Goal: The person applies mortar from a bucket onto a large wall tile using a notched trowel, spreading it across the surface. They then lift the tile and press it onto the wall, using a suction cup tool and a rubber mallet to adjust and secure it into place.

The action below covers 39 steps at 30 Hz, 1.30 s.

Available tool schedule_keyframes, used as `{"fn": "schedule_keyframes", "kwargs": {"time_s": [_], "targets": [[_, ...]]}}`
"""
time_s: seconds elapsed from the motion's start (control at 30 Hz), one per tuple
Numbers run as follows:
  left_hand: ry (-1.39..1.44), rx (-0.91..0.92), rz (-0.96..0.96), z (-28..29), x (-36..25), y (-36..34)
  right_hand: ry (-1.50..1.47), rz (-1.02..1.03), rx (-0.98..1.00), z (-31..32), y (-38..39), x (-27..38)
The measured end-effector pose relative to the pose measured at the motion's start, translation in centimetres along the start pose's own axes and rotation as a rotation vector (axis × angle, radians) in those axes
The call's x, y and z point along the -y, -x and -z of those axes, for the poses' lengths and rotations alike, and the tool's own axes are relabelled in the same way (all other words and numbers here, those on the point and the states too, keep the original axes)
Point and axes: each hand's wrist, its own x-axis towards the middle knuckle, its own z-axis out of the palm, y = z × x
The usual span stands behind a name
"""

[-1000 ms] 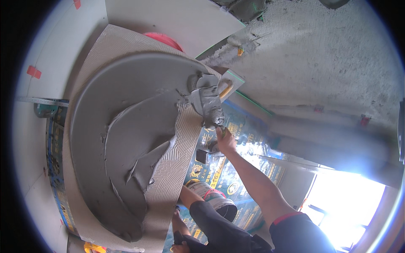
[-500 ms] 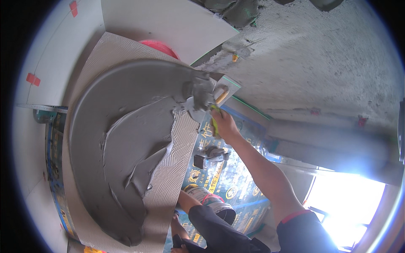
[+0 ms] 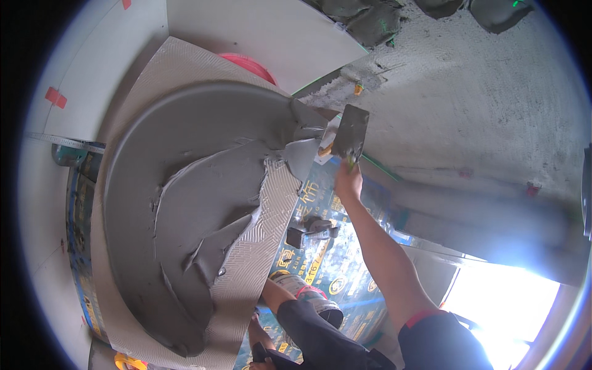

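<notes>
My right hand [image 3: 349, 180] is closed round the green handle of a flat rectangular trowel [image 3: 353, 126]. Grey mortar coats its blade, which is raised just off the right corner of a large slab. This slab [image 3: 242, 302] has a beige ribbed back, with thick grey mortar [image 3: 179, 142] spread over most of it in a broad curve. Bare ribs show along its right side and lower edge. I cannot make out my left hand. Dark cloth and a bare limb [image 3: 275, 296] pass behind the slab's lower right edge.
A pink tub [image 3: 250, 65] shows behind the slab. A wood-coloured handle [image 3: 325, 150] lies beside the trowel. Right of the slab, a grey tool [image 3: 317, 229] and white bucket [image 3: 311, 296] stand on printed floor covering [image 3: 354, 271]. Mortar lumps [image 3: 370, 24] sit on the rough wall.
My right hand has lifted the trowel off the mortar at the slab's right corner, moving right and turning the blade up. The smeared mortar there now shows. The view has shifted slightly.
</notes>
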Motion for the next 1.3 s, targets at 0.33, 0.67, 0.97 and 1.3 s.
{"fn": "schedule_keyframes", "kwargs": {"time_s": [0.33, 0.67, 0.97, 1.3], "targets": [[0.018, 0.086, 0.006, -0.3, -0.4, -0.3, -0.76, -0.427, 0.779, -3.8, 4.3, 7.6], [0.138, 0.069, 0.094, -0.9, -0.8, 1.0, -0.509, -0.151, 1.079, -12.0, 11.0, 24.7], [0.169, 0.047, 0.021, -1.4, -1.7, 1.7, 0.017, 0.343, 1.504, -10.5, 19.6, 21.2], [0.102, 0.099, 0.068, -0.3, -2.7, 2.6, 0.346, 0.543, 0.613, -6.5, 8.9, 19.4]]}}
